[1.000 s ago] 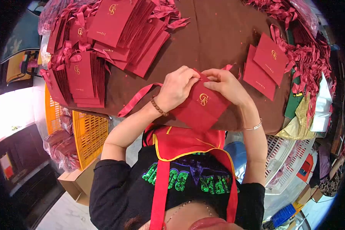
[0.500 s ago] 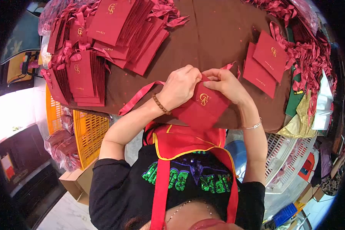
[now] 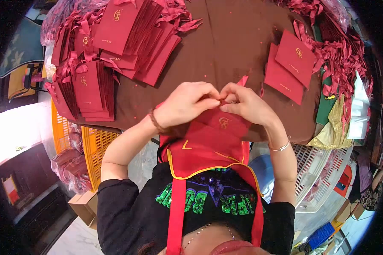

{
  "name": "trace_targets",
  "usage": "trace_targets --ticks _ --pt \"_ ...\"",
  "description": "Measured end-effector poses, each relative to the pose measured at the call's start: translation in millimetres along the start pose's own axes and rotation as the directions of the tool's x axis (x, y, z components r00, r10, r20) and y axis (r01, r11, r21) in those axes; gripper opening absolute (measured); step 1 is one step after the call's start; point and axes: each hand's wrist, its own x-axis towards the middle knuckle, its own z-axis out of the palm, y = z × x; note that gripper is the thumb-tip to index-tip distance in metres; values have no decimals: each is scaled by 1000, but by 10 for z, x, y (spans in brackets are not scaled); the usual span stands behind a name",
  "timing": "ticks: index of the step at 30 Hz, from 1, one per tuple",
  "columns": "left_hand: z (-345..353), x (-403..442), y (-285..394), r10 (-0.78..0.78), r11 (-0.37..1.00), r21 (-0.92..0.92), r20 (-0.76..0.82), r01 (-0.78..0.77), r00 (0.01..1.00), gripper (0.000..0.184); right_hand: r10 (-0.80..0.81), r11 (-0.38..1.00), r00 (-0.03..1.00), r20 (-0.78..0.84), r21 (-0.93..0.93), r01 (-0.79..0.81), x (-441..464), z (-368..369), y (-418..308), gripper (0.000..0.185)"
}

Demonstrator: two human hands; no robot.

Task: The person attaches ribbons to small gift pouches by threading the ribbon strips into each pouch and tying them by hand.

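Note:
A small red paper bag (image 3: 224, 123) with a gold monogram is tilted at the table's front edge, in front of the red apron (image 3: 200, 151). At its top edge my left hand (image 3: 189, 102) pinches with thumb and forefinger, apparently on the bag's ribbon. My right hand (image 3: 247, 104) pinches the same top edge from the other side, its fingertips almost touching the left ones. A red ribbon end (image 3: 243, 80) sticks up behind the right hand. The fingers hide exactly what lies between them.
Stacks of red bags (image 3: 119, 25) with ribbons cover the table's left side. Two red bags (image 3: 294, 59) overlap at the right, beside a heap of ribbons (image 3: 344, 63). Below the brown tabletop (image 3: 225, 38) stand an orange crate (image 3: 98, 148) and a white crate (image 3: 315, 170).
My left hand has turned and its wrist has moved left, with the fingers staying at the bag's top. The ribbon trailing left has gone from sight. The bag has dropped slightly toward the apron.

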Motion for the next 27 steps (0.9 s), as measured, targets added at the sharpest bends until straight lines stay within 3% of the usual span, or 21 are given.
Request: trace_targets --ticks 1,2,4,5,6,8,9,10,12,16,18,27 --pt "-44 -16 -63 -27 992 -124 49 33 998 12 4 999 1000 22 -51 -3 -14 15 -9 16" --pt "-50 -21 -106 -30 992 -122 52 36 998 12 9 995 999 43 -102 -5 -19 27 -17 16" --pt "-40 -51 -165 150 989 23 -84 -148 985 14 7 996 999 49 -91 -3 -18 64 -1 14" --pt "-57 -69 -148 -7 994 -109 11 8 1000 15 10 998 998 62 -64 -6 -15 85 24 13" --pt "-46 -86 -151 -11 994 -110 11 12 1000 15 10 999 997 75 -38 -7 -9 103 38 13" --pt "-21 -121 -156 67 995 74 26 -69 997 18 27 999 995 94 -22 -25 -23 137 27 13" --pt "-44 -137 -167 3 991 135 111 -18 994 24 43 999 993 110 -10 -42 -36 154 18 14" --pt "-42 -144 -154 0 991 133 111 -15 994 24 45 999 993 112 -8 -44 -47 171 4 14" --pt "-33 -150 -132 -50 950 312 153 0 987 27 53 999 995 85 2 -53 -59 198 -21 14" --pt "19 -218 -168 17 963 264 121 -49 992 28 52 998 995 80 22 -54 -74 227 2 13" --pt "54 -239 -175 74 932 349 73 -95 995 28 77 997 995 68 27 -79 -100 239 -32 13" --pt "155 -273 -103 23 935 353 29 -31 999 20 28 998 1000 -4 -54 -28 -215 281 -166 19"
